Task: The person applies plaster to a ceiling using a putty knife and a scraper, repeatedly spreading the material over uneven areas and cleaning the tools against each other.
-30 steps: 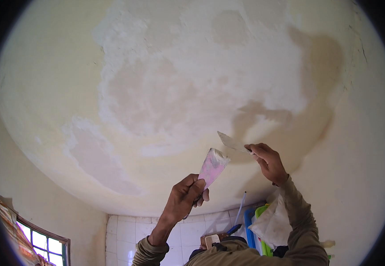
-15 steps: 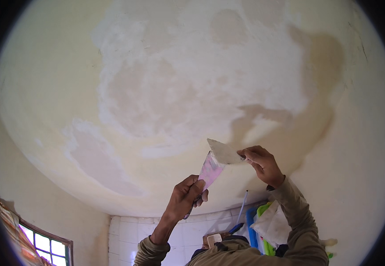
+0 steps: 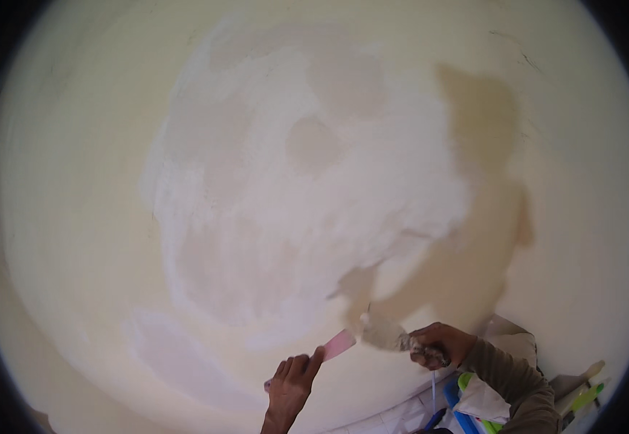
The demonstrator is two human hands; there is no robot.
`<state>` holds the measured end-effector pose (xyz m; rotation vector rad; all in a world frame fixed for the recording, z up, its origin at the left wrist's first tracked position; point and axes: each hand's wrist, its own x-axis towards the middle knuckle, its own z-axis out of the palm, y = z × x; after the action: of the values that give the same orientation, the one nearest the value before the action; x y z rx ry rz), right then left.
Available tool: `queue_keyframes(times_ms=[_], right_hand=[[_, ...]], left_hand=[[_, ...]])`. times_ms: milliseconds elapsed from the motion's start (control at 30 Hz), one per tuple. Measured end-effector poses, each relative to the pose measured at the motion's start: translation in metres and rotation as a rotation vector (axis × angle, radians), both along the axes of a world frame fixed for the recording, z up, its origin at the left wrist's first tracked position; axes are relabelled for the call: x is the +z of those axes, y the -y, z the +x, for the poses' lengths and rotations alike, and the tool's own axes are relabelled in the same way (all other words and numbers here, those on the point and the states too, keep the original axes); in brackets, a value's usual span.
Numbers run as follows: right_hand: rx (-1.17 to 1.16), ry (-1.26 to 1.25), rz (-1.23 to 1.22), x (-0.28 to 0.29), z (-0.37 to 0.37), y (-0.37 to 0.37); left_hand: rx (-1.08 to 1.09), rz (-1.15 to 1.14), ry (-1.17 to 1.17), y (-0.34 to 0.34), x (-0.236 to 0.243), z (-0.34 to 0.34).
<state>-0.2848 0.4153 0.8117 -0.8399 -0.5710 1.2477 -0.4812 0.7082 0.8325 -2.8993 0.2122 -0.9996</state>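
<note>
My left hand is closed round a pink-bladed putty knife, its blade pointing up and to the right. Opposite it, my right hand grips the handle of a second, wider putty knife. Pale filler coats that wider blade, with a whitish lump near its tip. A small gap separates the two blades. Both tools are in front of a cream wall, which bears a large whitish patch of filler with darker, damp-looking areas. Lower left on it is a smaller patch.
At the lower right are a blue and green container with a whitish cloth, a light green object and a dark blue-handled tool. White tiles line the bottom edge. My shadow falls across the right of the wall.
The view has tilted upward, so more wall shows and the window is out of sight. The two blades, touching before, are now apart. My right hand has turned its knife.
</note>
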Motion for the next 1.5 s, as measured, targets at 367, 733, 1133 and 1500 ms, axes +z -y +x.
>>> queue_keyframes(times_ms=[367, 733, 1133, 1500], right_hand=[[-1.58, 1.855, 0.116, 0.241, 0.138, -0.066], [-1.707, 1.94, -0.184, 0.149, 0.145, -0.081], [-1.761, 1.619, -0.261, 0.257, 0.148, -0.042], [-1.458, 1.866, -0.297, 0.198, 0.1, -0.113]], left_hand=[[0.06, -0.649, 0.019, 0.003, -0.085, -0.053], [0.149, -0.696, 0.048, 0.07, -0.137, -0.106], [0.152, -0.803, 0.025, 0.073, -0.155, -0.127], [0.163, -0.871, 0.028, 0.046, -0.171, -0.119]])
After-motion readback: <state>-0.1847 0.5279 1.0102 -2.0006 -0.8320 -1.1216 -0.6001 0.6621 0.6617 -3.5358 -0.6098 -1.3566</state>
